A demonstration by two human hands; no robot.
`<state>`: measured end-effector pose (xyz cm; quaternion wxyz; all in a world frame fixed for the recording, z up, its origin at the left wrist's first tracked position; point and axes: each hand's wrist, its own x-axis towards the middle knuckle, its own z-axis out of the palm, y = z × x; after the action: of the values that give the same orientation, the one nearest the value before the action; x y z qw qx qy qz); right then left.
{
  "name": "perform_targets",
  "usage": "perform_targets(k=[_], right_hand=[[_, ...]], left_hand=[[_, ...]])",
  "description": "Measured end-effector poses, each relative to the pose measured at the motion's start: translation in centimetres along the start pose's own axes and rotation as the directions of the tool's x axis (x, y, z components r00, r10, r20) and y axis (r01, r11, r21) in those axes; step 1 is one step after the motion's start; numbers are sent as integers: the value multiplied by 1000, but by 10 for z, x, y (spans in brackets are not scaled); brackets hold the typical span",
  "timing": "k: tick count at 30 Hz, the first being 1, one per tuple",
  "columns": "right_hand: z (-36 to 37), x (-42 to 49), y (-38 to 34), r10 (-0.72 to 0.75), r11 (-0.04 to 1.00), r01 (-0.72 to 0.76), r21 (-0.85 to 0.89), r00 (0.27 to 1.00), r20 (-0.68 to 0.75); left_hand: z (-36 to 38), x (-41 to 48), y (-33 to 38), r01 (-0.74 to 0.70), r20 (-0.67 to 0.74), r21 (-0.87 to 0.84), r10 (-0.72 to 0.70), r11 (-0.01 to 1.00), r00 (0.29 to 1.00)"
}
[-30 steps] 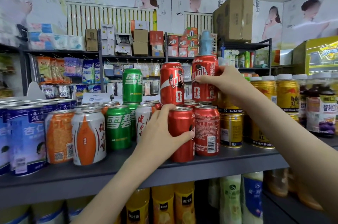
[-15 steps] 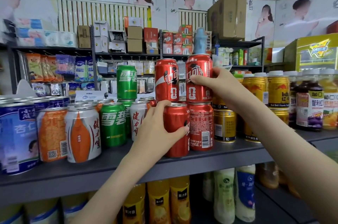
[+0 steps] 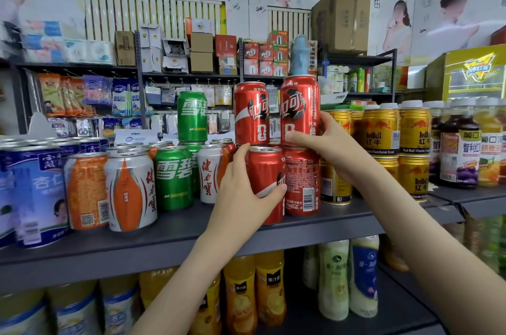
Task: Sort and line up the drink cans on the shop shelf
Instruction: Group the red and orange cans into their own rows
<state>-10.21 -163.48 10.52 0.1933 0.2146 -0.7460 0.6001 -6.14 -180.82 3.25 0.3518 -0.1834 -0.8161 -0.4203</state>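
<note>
Red cola cans stand two high in the middle of the grey shelf [image 3: 175, 236]. My left hand [image 3: 241, 192] grips the front lower red can [image 3: 267, 170] at the shelf's front edge, thumb across its face. My right hand [image 3: 331, 143] holds the upper right red can [image 3: 299, 107], which stands on the lower red can with the barcode [image 3: 302, 184]. A second upper red can [image 3: 250, 112] stands just left of it. Green cans [image 3: 174, 175], one stacked on top [image 3: 191, 115], and white-and-orange cans [image 3: 130, 192] fill the left side.
Gold energy-drink cans [image 3: 380, 129] are stacked two high to the right, with dark juice bottles [image 3: 460, 151] beyond. Blue-and-white cans [image 3: 38, 192] stand at the far left. Bottles fill the shelf below [image 3: 254, 291]. Racks of packets and boxes stand behind.
The view has shifted slightly. Both hands stay on their red cans; my right hand now sits lower on the upper can, near its base.
</note>
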Motion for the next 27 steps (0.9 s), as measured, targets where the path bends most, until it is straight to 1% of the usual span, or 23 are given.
perform_targets(k=[6,14,17,20,23,27], right_hand=[[6,-15,13,-34,998,31,-47,997,-67],[19,-39,28,-76,993,61,-98,985,-157],[21,-51,33,-115,986,86,-141,971,-209],[26,-68,36,-177,967,117,-228,948,-263],[34,-85,38,-235,937,134,-322,925,-300],[47,-106,32,-306,918,190,-348,898,-316]], left_hand=[[5,-3,2,35,-22,-17,-35,999,999],[12,-8,5,29,-81,2,-28,1000,996],[12,-12,5,34,-92,18,-32,999,995],[11,-17,5,29,-109,32,-26,999,994],[8,-25,6,9,-131,103,4,995,991],[-1,-38,6,-2,-168,193,35,981,985]])
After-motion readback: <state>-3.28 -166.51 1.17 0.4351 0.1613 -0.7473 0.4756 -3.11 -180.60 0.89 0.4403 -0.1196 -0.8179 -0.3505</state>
